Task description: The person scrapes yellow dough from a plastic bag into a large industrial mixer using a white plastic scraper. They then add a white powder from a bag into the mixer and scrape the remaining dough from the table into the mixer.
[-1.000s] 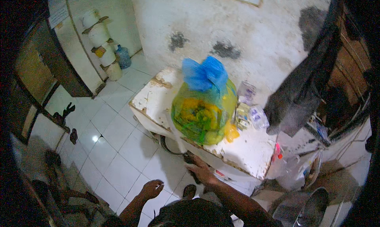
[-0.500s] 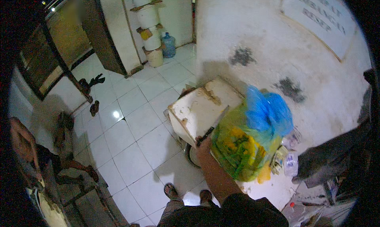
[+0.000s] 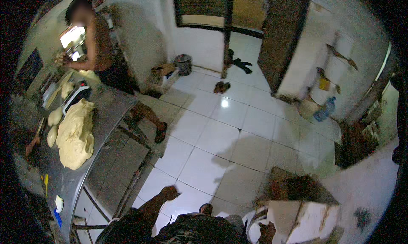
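My left hand (image 3: 169, 193) is held out over the tiled floor in front of me, its fingers curled. Whatever may be in it is too small and dark to make out. Low at the right, my right hand (image 3: 267, 232) is beside a round white container (image 3: 254, 232) and against the side of a worn white box (image 3: 312, 222). Its fingers are dark and blurred, and no knife can be made out in it. To my left, a large mass of pale dough (image 3: 76, 135) lies on a metal-topped table (image 3: 108, 112), with smaller dough pieces (image 3: 52, 131) next to it.
Another person (image 3: 100, 44) stands at the table's far end, hands raised near the chest. A scale (image 3: 77, 96) sits by the dough. Across the tiled floor (image 3: 208, 159) are sandals (image 3: 221, 87), a bin (image 3: 183, 64), an open door (image 3: 284, 40) and a blue water bottle (image 3: 325, 110).
My view has swung left, bringing the dough table into sight. The colourful bags have left view, and the knife my right hand held no longer shows. My left hand has appeared.
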A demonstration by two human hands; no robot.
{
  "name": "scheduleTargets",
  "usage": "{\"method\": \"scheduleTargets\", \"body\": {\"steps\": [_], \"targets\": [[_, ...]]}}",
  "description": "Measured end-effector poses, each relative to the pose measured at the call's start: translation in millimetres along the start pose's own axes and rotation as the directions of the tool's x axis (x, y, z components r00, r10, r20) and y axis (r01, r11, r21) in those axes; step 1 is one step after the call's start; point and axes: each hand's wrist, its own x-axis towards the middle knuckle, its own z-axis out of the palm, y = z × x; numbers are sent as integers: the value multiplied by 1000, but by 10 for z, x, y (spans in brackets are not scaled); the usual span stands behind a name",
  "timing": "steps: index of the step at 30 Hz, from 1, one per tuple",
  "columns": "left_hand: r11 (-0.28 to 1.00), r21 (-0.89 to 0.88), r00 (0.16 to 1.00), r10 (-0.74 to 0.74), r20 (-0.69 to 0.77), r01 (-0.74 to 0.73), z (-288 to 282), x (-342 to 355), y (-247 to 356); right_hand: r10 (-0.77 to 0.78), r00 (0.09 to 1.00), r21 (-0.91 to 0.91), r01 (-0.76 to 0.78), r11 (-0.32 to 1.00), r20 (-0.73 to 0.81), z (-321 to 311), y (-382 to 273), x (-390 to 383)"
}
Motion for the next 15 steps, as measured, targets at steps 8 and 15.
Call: {"method": "scheduleTargets", "body": {"steps": [8,15], "targets": [[939,-302,918,-260,-301,167,-1658,1557,-90,-604,745,-855,89,511,-283,1376,-587,1962],[643,-225,681,-679,276,732,-1041,1352,-1075,-578,792,-961,-38,275,-197,3223,-1114,4251]]}}
